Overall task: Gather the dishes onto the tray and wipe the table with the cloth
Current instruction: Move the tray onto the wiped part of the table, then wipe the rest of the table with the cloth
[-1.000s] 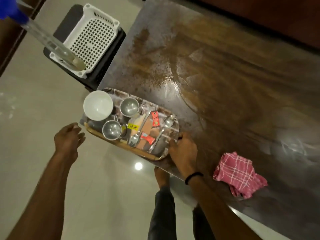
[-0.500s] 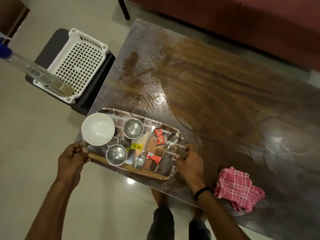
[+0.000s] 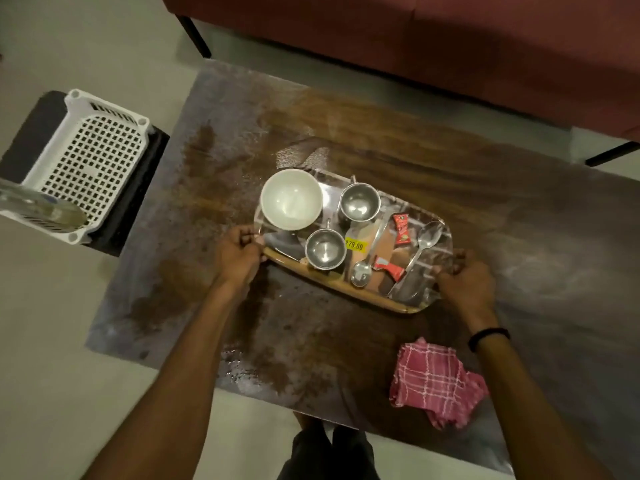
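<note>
Now the tray (image 3: 329, 285) is over the middle of the desk (image 3: 536, 244), and a hand grips each short end. Its long side runs on a slant, from far left to near right. The left hand (image 3: 239, 254) is at the far-left end, with its fingers (image 3: 247, 237) curled round the rim. The right hand (image 3: 467, 282) is at the near-right end, and its fingers (image 3: 450, 270) curl round the rim there too. Both arms reach out from the near edge, with the tray between them. I cannot tell if the tray sits on the desk or is just above it.

The white bowl (image 3: 291, 199), two metal cups (image 3: 359, 201) and two spoons (image 3: 424, 251) are all on the tray, so the gathering looks done. The pink cloth (image 3: 433, 382) lies bunched up by the near edge, on the right side. It is near the right hand and well apart from the left hand. So I think the right hand should let go and pull back to the cloth for wiping.
</note>
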